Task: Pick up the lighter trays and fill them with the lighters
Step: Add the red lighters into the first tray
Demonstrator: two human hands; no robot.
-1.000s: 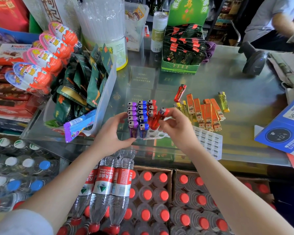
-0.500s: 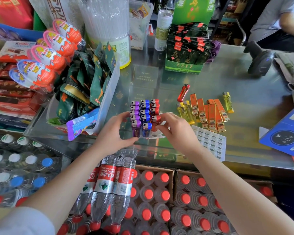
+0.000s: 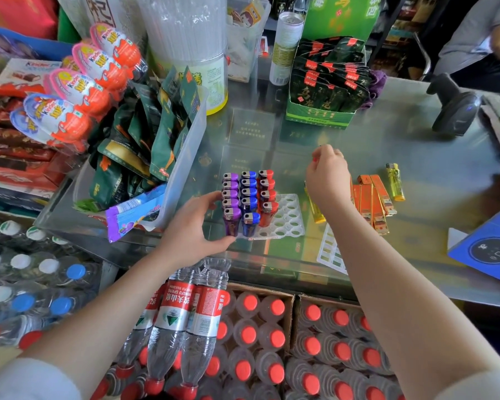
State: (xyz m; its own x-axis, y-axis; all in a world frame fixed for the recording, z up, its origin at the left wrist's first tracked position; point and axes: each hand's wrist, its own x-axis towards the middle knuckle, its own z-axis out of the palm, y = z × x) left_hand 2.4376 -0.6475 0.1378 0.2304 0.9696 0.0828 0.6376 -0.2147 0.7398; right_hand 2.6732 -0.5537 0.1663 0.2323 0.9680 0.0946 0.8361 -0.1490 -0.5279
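Note:
A white lighter tray (image 3: 289, 217) lies on the glass counter with three rows of upright lighters: purple (image 3: 231, 197), blue (image 3: 248, 197) and red (image 3: 267, 197). Its right part shows bare holes. My left hand (image 3: 195, 226) grips the tray's left side, fingers against the purple row and thumb at the front edge. My right hand (image 3: 326, 174) is farther back and to the right, fingers closed on a loose red lighter (image 3: 315, 159), mostly hidden. Yellow lighters (image 3: 315, 210) and orange lighters (image 3: 373, 202) lie to the right. A second tray (image 3: 329, 251) lies flat beside my right forearm.
A clear bin of green packets (image 3: 182, 157) stands left of the tray, chocolate eggs (image 3: 78, 90) behind it. A green box of dark packets (image 3: 324, 88) and a barcode scanner (image 3: 456, 111) stand at the back. A blue box (image 3: 491, 246) sits right; bottled water (image 3: 243, 342) fills below.
My right hand has let go of the red lighter now standing in the tray's red row and has moved back and right onto the loose red lighter. My left hand has stayed at the tray.

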